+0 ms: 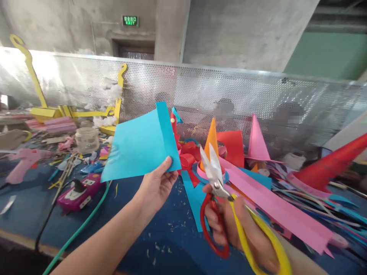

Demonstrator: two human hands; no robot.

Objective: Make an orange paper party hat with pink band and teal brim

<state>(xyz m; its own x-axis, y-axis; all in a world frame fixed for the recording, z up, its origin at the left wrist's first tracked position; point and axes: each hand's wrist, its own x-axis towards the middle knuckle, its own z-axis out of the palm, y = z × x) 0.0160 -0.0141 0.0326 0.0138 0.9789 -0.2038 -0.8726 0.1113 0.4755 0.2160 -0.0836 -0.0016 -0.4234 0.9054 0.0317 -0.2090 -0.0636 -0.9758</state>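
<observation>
My left hand [159, 183] pinches the lower right corner of a sheet of blue paper [137, 143], thumb in front and fingers behind. A strip along the sheet's right side looks folded. In my right hand [243, 225] is a pair of scissors [215, 185] with one red and one yellow handle. Their blades point up and stand slightly apart, to the right of the sheet and not touching it. Behind the blades stands an orange paper cone [212, 137]. A long pink paper strip [275, 202] runs down to the right, beside my right hand.
At left lie a pink glue gun [24, 162], a clear jar [86, 140] and a purple power strip [80, 193] with a plugged-in cord. A green cable [83, 229] crosses the blue table. Pink [258, 143] and red [329, 168] cones stand at right, before a perforated metal panel [195, 91].
</observation>
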